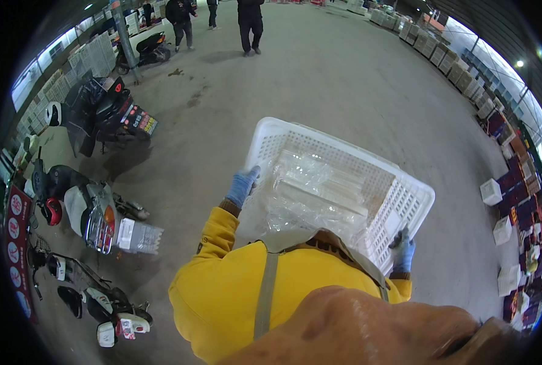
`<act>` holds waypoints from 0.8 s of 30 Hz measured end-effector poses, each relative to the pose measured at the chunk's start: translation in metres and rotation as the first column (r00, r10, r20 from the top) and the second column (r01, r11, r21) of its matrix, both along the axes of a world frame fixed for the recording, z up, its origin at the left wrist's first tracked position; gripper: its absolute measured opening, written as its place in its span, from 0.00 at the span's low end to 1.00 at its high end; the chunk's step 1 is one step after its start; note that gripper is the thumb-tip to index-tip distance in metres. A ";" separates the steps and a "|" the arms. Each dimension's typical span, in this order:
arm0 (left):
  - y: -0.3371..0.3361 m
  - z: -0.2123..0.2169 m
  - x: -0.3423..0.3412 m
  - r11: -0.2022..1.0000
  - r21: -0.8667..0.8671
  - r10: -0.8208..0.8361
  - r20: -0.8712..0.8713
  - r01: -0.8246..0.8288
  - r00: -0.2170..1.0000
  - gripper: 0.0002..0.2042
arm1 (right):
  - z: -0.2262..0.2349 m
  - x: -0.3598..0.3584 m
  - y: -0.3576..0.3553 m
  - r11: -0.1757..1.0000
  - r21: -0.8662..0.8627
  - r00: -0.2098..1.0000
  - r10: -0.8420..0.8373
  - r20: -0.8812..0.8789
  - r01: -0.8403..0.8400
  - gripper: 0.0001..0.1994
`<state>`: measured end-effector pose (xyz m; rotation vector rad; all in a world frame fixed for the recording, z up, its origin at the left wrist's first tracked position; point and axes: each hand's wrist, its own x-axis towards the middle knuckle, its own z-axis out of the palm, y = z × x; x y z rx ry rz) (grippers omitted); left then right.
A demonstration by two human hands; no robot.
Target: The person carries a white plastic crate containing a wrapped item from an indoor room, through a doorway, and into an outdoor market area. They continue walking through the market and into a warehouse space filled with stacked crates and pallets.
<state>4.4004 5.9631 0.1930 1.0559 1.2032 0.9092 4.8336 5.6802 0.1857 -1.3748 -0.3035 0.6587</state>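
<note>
In front of my body I carry a white plastic basket [405, 204] with perforated walls, slightly turned. Crumpled clear plastic film or bags [316, 188] lie inside it, bunched toward its left and middle. My left hand [242, 185], in a blue knitted glove, grips the basket's left side. At the right end, my right hand [403, 250] is closed on the rim, in a blue glove with dark fingertips. The yellow sleeves of my jacket show at both wrists. My chest hides the basket's near edge.
Parked scooters [110, 112] and motorbikes [88, 204] line the left side of the concrete floor [344, 73]. A person in dark clothes [250, 27] stands ahead, others farther left. Stacked pale crates [429, 45] run along the right, with white boxes [491, 191] nearer.
</note>
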 end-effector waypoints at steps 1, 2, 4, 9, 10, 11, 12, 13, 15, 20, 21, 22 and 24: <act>0.003 0.004 0.002 0.998 0.048 -0.036 -0.002 0.036 0.999 0.18 | 0.003 -0.005 -0.003 0.999 -0.036 0.999 -0.033 0.007 0.033 0.14; 0.009 0.005 0.007 0.989 0.121 -0.086 0.009 0.084 0.996 0.17 | 0.002 -0.012 -0.008 0.996 -0.058 0.998 -0.066 0.008 0.067 0.14; 0.026 0.000 0.024 0.989 0.065 -0.130 -0.084 0.135 0.988 0.17 | -0.006 -0.014 -0.013 0.991 -0.057 0.992 -0.125 -0.030 0.123 0.15; 0.119 -0.047 0.115 0.976 -0.035 -0.218 -0.103 0.216 0.970 0.16 | -0.072 0.044 0.018 0.979 -0.109 0.983 -0.177 -0.048 0.171 0.15; 0.142 -0.055 0.137 0.964 -0.140 -0.242 -0.127 0.224 0.962 0.16 | -0.081 0.067 0.036 0.971 -0.160 0.981 -0.190 -0.046 0.180 0.16; 0.163 -0.063 0.158 0.968 -0.129 -0.230 -0.137 0.213 0.963 0.16 | -0.087 0.094 0.063 0.990 -0.082 0.993 -0.120 -0.019 0.118 0.16; 0.184 -0.068 0.180 0.980 -0.071 -0.196 -0.133 0.188 0.972 0.16 | -0.088 0.118 0.088 0.995 -0.033 0.996 -0.092 0.003 0.092 0.16; 0.202 -0.072 0.199 0.986 -0.013 -0.165 -0.123 0.165 0.979 0.17 | -0.083 0.147 0.123 0.993 -0.043 0.993 -0.114 0.010 0.114 0.16; 0.235 -0.073 0.237 0.980 0.096 -0.157 -0.150 0.172 0.976 0.18 | -0.068 0.195 0.188 0.990 -0.133 0.998 -0.055 0.006 0.055 0.16; 0.288 -0.090 0.344 0.977 0.158 -0.142 -0.032 0.145 0.989 0.17 | -0.046 0.345 0.287 0.969 -0.247 0.988 0.036 0.149 0.002 0.15; 0.296 -0.097 0.366 0.959 0.176 -0.222 -0.018 0.221 0.975 0.19 | -0.049 0.378 0.298 0.967 -0.254 0.977 0.032 0.210 0.023 0.16; 0.308 -0.103 0.397 0.975 0.108 -0.197 0.009 0.195 0.980 0.17 | -0.054 0.414 0.311 0.962 -0.274 0.960 0.067 0.272 0.010 0.19; 0.329 -0.116 0.442 0.993 -0.041 -0.108 0.074 0.111 0.991 0.19 | -0.064 0.452 0.309 0.963 -0.268 0.970 0.055 0.237 0.011 0.21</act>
